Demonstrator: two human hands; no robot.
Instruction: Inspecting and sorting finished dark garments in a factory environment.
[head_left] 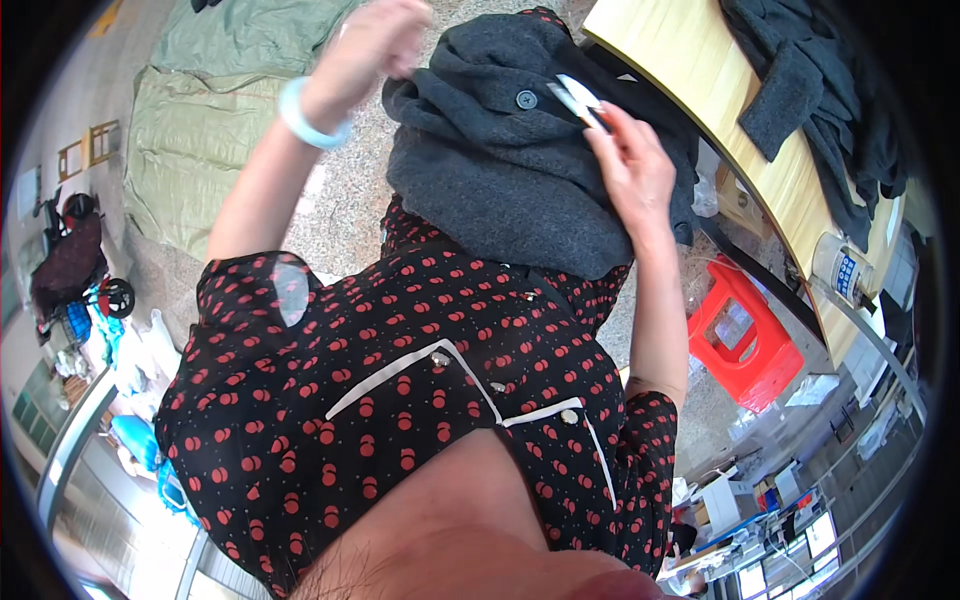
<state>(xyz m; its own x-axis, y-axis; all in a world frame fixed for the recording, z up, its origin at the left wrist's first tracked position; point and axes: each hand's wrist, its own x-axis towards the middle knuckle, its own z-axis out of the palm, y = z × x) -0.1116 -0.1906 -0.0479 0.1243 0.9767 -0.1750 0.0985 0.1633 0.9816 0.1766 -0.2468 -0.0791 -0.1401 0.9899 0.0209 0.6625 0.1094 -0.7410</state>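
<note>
A dark grey wool coat [480, 190] lies bunched over my lap, with a round dark button [526, 99] showing on its upper part. My right hand [637, 165] is closed around small thread snips [582, 100], whose pale blades point up and left over the cloth near the button. Raised at the coat's upper left, my left hand [380, 45] is smeared by motion. Its fingers are bent, but whether they hold anything does not show. A pale blue bracelet [308, 115] circles that wrist.
On the right stands a light wooden table [690, 70] with another dark grey garment [800, 100] and a clear labelled container [842, 268]. Below it is a red plastic stool [745, 340]. Green cloth sacks [190, 150] lie on the floor at left, beyond them a small wheeled vehicle [75, 260].
</note>
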